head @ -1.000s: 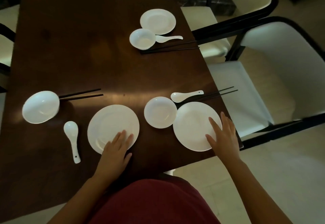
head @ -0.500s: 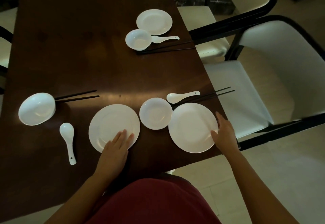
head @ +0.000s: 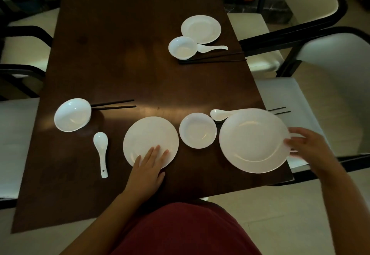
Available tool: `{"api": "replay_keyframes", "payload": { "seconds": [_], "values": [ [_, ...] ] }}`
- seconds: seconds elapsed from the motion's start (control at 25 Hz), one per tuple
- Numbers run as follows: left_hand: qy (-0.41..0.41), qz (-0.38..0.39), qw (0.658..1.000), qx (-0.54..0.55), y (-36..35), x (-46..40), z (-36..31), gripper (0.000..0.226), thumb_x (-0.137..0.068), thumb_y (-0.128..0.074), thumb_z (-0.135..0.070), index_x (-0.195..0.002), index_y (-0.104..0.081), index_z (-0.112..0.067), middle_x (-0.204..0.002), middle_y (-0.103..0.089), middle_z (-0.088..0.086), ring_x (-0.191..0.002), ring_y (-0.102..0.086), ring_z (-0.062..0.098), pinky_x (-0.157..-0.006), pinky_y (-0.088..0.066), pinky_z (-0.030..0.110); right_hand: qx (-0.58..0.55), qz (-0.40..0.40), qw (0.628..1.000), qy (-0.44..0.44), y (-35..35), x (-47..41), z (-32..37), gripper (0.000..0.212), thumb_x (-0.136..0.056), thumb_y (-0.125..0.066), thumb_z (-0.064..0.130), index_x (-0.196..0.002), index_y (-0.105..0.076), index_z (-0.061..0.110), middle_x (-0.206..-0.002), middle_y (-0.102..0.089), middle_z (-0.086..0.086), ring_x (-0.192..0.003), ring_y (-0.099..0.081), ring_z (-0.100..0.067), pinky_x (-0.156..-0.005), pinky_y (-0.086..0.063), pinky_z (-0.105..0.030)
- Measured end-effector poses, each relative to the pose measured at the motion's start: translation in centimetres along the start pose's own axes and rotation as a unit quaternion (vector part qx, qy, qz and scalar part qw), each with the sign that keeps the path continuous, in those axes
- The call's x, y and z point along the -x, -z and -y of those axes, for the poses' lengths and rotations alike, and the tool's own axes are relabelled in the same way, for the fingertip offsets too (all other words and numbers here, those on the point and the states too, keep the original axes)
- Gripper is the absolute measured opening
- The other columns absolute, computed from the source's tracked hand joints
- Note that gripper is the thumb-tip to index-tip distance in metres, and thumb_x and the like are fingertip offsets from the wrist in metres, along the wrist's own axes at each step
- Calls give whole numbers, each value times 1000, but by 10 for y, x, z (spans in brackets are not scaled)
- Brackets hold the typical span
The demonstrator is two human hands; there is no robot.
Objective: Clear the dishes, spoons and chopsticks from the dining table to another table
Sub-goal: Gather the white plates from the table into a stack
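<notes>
1. Dark brown wood forms the dining table [head: 120, 58], and every place below is given relative to its near edge, the one closest to the person.
2. Right hand [head: 312, 150] grips the right rim of the large white plate [head: 253, 140] at the table's near right corner; the fingers are curled around the rim, blurred. The plate looks raised off the wood and covers part of the spoon handle and the chopsticks beyond it.
3. Left hand [head: 148, 168] lies flat, palm down, fingers spread slightly, with the fingertips on the near rim of the middle plate [head: 150, 140], which sits just in from the near edge.
4. Between those two plates stands a small white bowl [head: 197, 130], close to both.
5. Just beyond that bowl lies a white spoon [head: 218, 114], its handle running under the raised plate; the tips of black chopsticks [head: 279, 110] stick out past the table's right side.
6. Further left along the near edge lies a second spoon [head: 101, 150], handle pointing toward the person.
7. Beyond it sits a tilted bowl [head: 72, 114], with a second chopstick pair [head: 114, 104] touching its right side.
8. Toward the far right side of the table are a far plate [head: 200, 29], a far bowl [head: 182, 47] just beside it, a third spoon [head: 212, 48] touching that bowl, and a third chopstick pair [head: 212, 59].
9. White-cushioned chairs with black frames [head: 300, 40] stand along the table's right side.
</notes>
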State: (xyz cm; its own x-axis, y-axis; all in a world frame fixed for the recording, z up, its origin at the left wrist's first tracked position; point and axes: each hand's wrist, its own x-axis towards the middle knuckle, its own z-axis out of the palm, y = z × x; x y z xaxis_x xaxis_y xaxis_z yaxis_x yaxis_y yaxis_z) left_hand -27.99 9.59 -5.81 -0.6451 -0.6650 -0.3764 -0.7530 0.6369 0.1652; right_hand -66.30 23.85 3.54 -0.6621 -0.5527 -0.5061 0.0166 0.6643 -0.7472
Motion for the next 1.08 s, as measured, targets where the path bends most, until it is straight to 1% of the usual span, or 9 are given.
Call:
{"api": "replay_keyframes", "payload": {
  "seconds": [0.12, 0.24, 0.36, 0.44, 0.6, 0.72, 0.92, 1.0, 1.08],
  "values": [
    [9, -33, 999, 23, 2, 9, 6, 72, -94, -40, -37, -140, 15, -36, -158, 7, 1, -144, 8, 20, -115, -3, 46, -23, 33, 998, 44, -1, 7, 34, 28, -84, -58, 1, -103, -60, 21, -99, -66, -9, -84, -67, -22, -68, -53, -32],
    [17, -117, 990, 81, 11, 17, 11, 82, -87, -53, -32, -145, 4, -33, -156, 2, 4, -145, 2, 24, -113, -9, 53, -33, 108, 990, 86, -49, 7, 69, 28, -84, -57, -1, -97, -61, 24, -85, -69, 4, -68, -70, -8, -53, -55, -19],
    [20, -205, 975, 81, 20, 29, 19, 80, -82, -48, -39, -148, -5, -26, -157, -6, 13, -145, -2, 28, -111, -14, 55, -28, 181, 979, 93, -114, 2, 90, 27, -84, -57, -1, -106, -60, 16, -90, -67, 0, -81, -67, -13, -56, -56, -22],
    [2, -221, 973, 59, 21, 36, 22, 78, -81, -47, -38, -149, -9, -25, -157, -7, 12, -145, -4, 29, -110, -15, 56, -24, 218, 972, 81, -153, -3, 98, 30, -84, -58, -3, -109, -59, 13, -99, -65, -6, -89, -64, -20, -62, -56, -28],
    [-39, -166, 985, -3, 14, 40, 24, 83, -77, -59, -32, -148, -16, -24, -155, -17, 9, -144, -13, 27, -108, -19, 59, 38, 293, 953, 66, -215, -10, 106, 33, -83, -57, -5, -112, -58, 11, -103, -63, -11, -83, -63, -19, -58, -54, -27],
    [-27, -117, 992, -30, 12, 40, 27, 85, -67, -72, -31, -142, -33, -21, -148, -36, 11, -136, -33, 28, -102, -30, 58, 95, 319, 941, 67, -249, -17, 112, 30, -81, -57, -5, -100, -59, 19, -102, -62, -8, -80, -63, -15, -52, -54, -24],
    [-49, -96, 993, -45, 4, 36, 29, 73, -57, -83, -24, -125, -58, -22, -131, -58, 12, -121, -54, 28, -90, -46, 54, 198, 320, 922, 92, -281, -30, 113, 28, -80, -59, -2, -100, -62, 17, -111, -60, -9, -102, -59, -29, -65, -58, -36],
    [-64, -99, 992, -44, 5, 31, 30, 69, -57, -84, -23, -122, -60, -23, -128, -61, 11, -118, -57, 26, -90, -46, 52, 254, 298, 911, 125, -284, -36, 115, 27, -81, -57, -2, -102, -64, 12, -112, -61, -11, -100, -61, -32, -71, -59, -41],
    [-81, -78, 993, -39, 8, 24, 31, 63, -65, -81, -17, -123, -58, -22, -132, -58, 11, -121, -54, 25, -98, -38, 52, 357, 261, 875, 194, -286, -39, 116, 31, -81, -55, 1, -108, -66, 12, -112, -64, -11, -99, -61, -32, -77, -56, -38]
  ]
}}
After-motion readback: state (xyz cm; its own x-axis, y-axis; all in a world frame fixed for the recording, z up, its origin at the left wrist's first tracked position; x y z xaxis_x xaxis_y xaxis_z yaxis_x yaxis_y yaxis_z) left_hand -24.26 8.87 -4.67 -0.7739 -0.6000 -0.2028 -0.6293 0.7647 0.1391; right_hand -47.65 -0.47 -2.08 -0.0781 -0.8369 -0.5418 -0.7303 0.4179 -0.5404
